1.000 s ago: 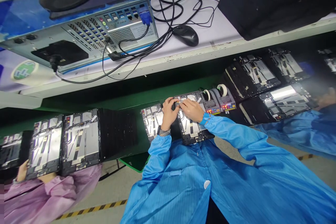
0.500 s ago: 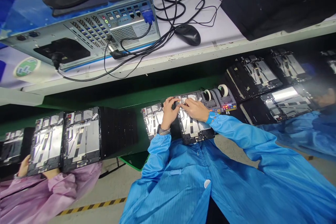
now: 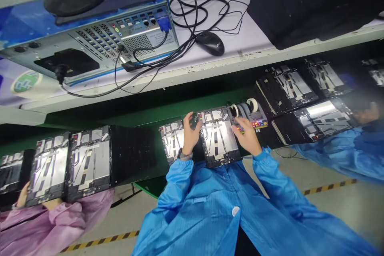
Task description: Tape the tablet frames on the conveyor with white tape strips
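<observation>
An opened tablet chassis (image 3: 218,136) with a silver inner plate lies on the green conveyor belt (image 3: 156,114) right in front of me. My left hand (image 3: 191,133) rests on its left edge with the fingers curled against the top left corner. My right hand (image 3: 246,135) is off the chassis to the right, fingers reaching at the tape dispenser (image 3: 250,114) with its two white rolls. Whether those fingers pinch any tape is too small to see. A second opened chassis (image 3: 172,140) lies just left of my left hand.
More opened chassis lie to the left (image 3: 87,162) by a person in a pink sleeve (image 3: 57,218), and to the right (image 3: 322,118) by a person in a blue sleeve (image 3: 348,152). The shelf above holds a computer case (image 3: 99,36), cables, a mouse (image 3: 210,43) and black foam (image 3: 312,0).
My right hand has left the top of the chassis and moved right to the tape dispenser. My left hand stays at the chassis's left edge.
</observation>
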